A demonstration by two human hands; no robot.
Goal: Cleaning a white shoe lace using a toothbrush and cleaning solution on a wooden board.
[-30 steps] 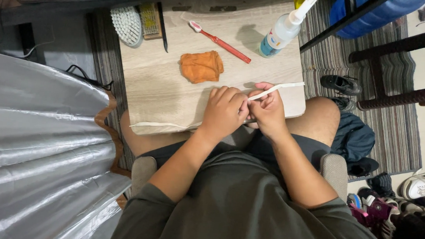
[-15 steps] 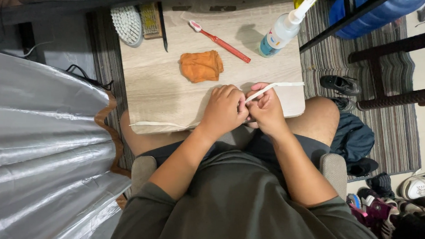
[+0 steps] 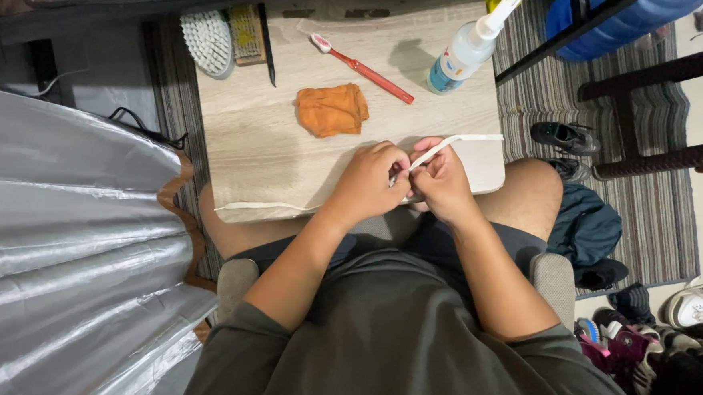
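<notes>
White and flat, a long narrow lace or strap (image 3: 460, 140) runs from the two hands at the centre of the frame up and to the right across the pale wood-grain tabletop (image 3: 273, 161), its far end lying near the table's right edge. The right hand (image 3: 442, 182) is curled almost closed, thumb and fingertips pinched on the near end of the strap. The left hand (image 3: 366, 182) is curled just as tight and presses against the right one, knuckles up; its fingertips meet the same end of the strap, where a small dark tip shows between the two hands. Whether the left fingers really clamp it or only touch it cannot be told. Both forearms come up from the lower middle of the frame and converge over the near edge of the table, wrists bent slightly inward.

Above the hands lies a crumpled orange cloth (image 3: 332, 109), apart from them. Further up, a red-handled toothbrush with a white head (image 3: 364, 68) lies slantwise, and to its right stands a clear plastic bottle with a white nozzle (image 3: 464, 53). At the upper left of the table sit a round white bristle brush (image 3: 207, 42) and, just beside it, a wooden-backed wire brush (image 3: 248, 33)
</notes>
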